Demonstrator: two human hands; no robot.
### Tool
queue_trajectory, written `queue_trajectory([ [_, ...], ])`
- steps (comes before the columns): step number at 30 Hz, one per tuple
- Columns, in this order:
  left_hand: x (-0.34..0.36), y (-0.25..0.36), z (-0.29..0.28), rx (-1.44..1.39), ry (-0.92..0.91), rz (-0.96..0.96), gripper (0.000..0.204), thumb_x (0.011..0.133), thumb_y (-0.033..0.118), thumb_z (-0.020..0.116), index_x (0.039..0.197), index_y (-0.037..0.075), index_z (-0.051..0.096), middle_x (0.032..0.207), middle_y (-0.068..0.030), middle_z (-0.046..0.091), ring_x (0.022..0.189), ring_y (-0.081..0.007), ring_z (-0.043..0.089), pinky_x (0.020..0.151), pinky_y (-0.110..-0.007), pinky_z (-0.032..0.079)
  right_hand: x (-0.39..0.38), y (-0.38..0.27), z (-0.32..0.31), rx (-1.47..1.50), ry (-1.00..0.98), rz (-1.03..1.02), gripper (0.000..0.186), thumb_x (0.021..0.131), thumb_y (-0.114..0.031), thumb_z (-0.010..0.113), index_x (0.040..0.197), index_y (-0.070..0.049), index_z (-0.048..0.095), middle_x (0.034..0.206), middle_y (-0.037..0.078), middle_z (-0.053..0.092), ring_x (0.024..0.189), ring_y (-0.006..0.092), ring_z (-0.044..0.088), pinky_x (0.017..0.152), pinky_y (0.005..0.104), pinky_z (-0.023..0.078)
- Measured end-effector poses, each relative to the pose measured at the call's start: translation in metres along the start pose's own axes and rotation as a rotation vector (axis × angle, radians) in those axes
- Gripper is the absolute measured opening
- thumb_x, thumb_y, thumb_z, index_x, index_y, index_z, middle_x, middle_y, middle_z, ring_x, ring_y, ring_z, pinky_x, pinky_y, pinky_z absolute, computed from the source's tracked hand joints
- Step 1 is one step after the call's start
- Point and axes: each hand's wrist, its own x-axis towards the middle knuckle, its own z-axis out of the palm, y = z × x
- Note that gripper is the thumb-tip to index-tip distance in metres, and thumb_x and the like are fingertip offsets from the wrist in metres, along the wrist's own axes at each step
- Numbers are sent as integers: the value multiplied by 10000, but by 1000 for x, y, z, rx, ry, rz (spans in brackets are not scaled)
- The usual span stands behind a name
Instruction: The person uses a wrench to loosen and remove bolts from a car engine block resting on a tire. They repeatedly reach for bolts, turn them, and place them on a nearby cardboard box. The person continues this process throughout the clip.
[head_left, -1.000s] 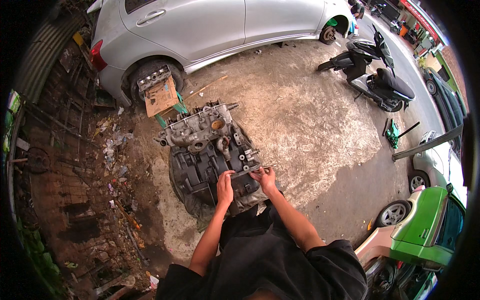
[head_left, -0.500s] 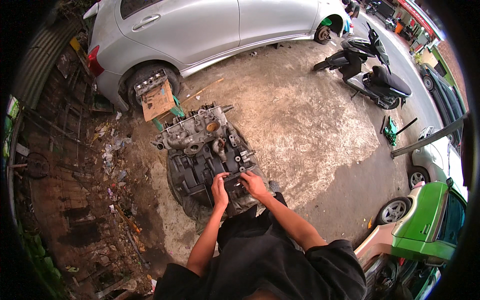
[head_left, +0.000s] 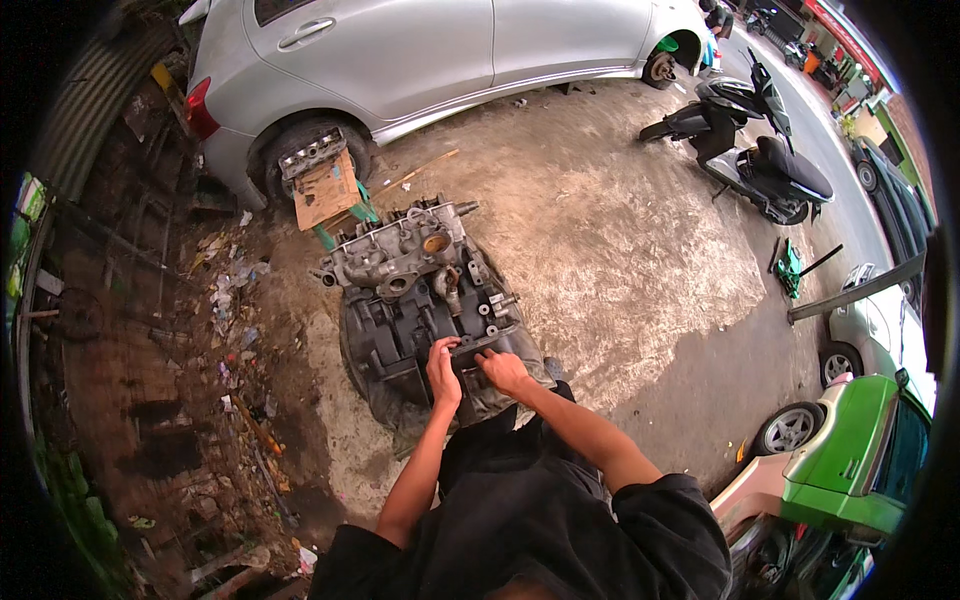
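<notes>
A grey metal engine [head_left: 395, 335] lies on a dark cover on the ground before me, its cylinder head [head_left: 405, 255] at the far side. My left hand [head_left: 444, 372] rests at the engine's near edge, fingers stretched forward over a dark flat part of it. Just to its right, my right hand [head_left: 504, 371] has its fingers bent and drawn together against the same edge. Whatever may lie between those fingertips is too small to make out. Beyond the right hand, several small metal pieces [head_left: 487, 312] sit on the engine.
A silver car [head_left: 400, 70] stands beyond the engine. By its rear wheel, a wooden-topped stand [head_left: 325, 195] bears another metal engine part [head_left: 312, 152]. A scooter [head_left: 745, 150], a green jack [head_left: 789, 268] and a green car [head_left: 845, 450] are to the right. Litter [head_left: 235, 285] lies left.
The view has shifted slightly, so the scene sits a little to the right. My right hand's fingers have drawn in more; my left hand stays at the engine's near edge.
</notes>
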Motion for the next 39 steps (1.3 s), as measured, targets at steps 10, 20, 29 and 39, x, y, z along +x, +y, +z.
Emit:
queue_trajectory([
  [10,1,-1,2,128,-58,87,435,998,334,308,1024,8,595,1021,-155,583,988,-313,555,876,-371,408,-21,47,12,821,528,458,158,947,-148,518,978,4,487,926,253,610,772,409,620,670,483,479],
  [20,2,2,1,150,-101,42,494,1002,410,294,1042,20,595,1048,-134,583,1007,-295,554,898,-385,403,1,70,39,1818,428,711,233,1018,-216,405,1056,12,437,895,185,646,808,292,685,637,373,538],
  [29,2,2,3,172,-83,64,449,1003,354,303,1016,10,591,1018,-163,586,1005,-334,556,877,-389,407,8,77,33,1798,326,692,255,1013,-226,426,1064,23,437,913,183,657,816,288,684,659,371,543],
  [39,2,1,2,174,-94,46,435,1003,342,313,1022,4,587,1021,-166,582,1012,-340,554,883,-391,407,12,75,35,1888,353,750,297,1011,-229,431,1103,52,403,927,217,648,835,317,683,675,389,562],
])
